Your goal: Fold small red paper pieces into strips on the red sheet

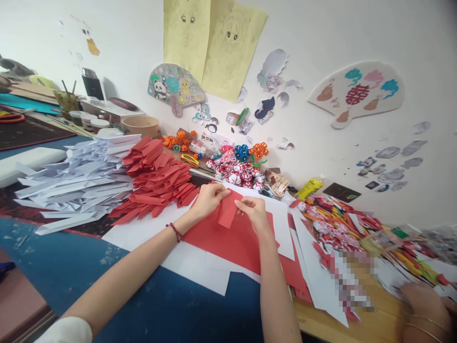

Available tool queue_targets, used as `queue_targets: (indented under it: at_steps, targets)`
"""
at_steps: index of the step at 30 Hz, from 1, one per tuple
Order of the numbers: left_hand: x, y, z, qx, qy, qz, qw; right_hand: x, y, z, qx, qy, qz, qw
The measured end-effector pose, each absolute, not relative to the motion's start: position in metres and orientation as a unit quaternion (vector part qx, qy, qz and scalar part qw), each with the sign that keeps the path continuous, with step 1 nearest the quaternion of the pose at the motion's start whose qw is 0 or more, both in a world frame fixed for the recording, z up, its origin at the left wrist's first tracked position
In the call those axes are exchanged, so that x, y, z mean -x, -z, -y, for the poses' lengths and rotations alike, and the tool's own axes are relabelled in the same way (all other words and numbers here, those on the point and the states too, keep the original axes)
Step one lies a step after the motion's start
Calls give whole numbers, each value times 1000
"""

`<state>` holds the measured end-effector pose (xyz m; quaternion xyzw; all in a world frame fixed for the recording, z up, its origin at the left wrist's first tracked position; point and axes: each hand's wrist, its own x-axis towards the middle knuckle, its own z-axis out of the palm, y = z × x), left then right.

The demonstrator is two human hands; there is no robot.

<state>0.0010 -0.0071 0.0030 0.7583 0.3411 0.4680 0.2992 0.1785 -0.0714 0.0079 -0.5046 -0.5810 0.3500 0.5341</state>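
Between my two hands is a small red paper strip (227,209), held above larger red sheets (221,243) and white sheets (210,274). My left hand (210,199) pinches the strip's upper left corner; a dark red cord circles that wrist. My right hand (252,209) has its thumb and fingertips closed on the strip's right edge. To the left lie a heap of folded red paper pieces (160,176) and a heap of folded white paper pieces (85,176).
Yarn flowers (237,174), a brown bowl (140,126) and a yellow bottle (309,188) stand along the wall. Colourful craft strips (342,224) cover the right side. Another person's hand (426,305) with bracelets is at lower right. Orange-handled scissors (12,118) lie far left.
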Motion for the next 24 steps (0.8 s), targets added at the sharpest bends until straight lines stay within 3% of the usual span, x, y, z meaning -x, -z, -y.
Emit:
queue_targets:
  at_steps: [24]
  targets:
    - [2, -8, 10, -798, -387, -304, 349, -180, -7, 70, 510, -287, 554, 592]
